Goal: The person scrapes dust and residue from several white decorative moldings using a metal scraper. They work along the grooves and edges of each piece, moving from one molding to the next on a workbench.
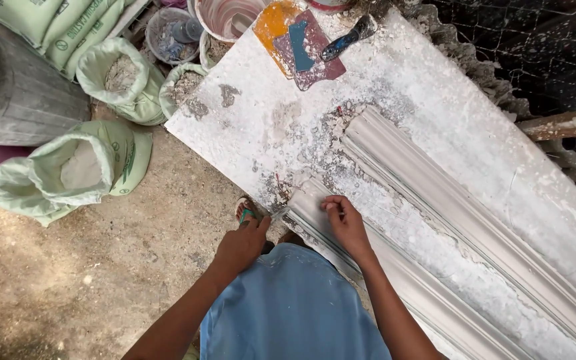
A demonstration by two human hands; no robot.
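Observation:
A long white plaster cornice moulding (428,293) lies along the near edge of a plaster-caked worktable (268,120). My right hand (345,223) rests on the moulding's left end, fingers pinched together against its ridges. My left hand (245,243) is at the table's edge beside that end, closed on a small thin tool (279,214) whose tip touches the moulding. A second, longer moulding (475,207) lies parallel further in.
Flat scrapers and coloured cards (301,43) and a dark-handled tool (348,37) lie at the table's far end. Open green sacks of powder (75,170) (118,77), buckets (225,17) and a grey drum (15,93) stand on the dirt floor at left. A wooden pole (565,123) juts in at right.

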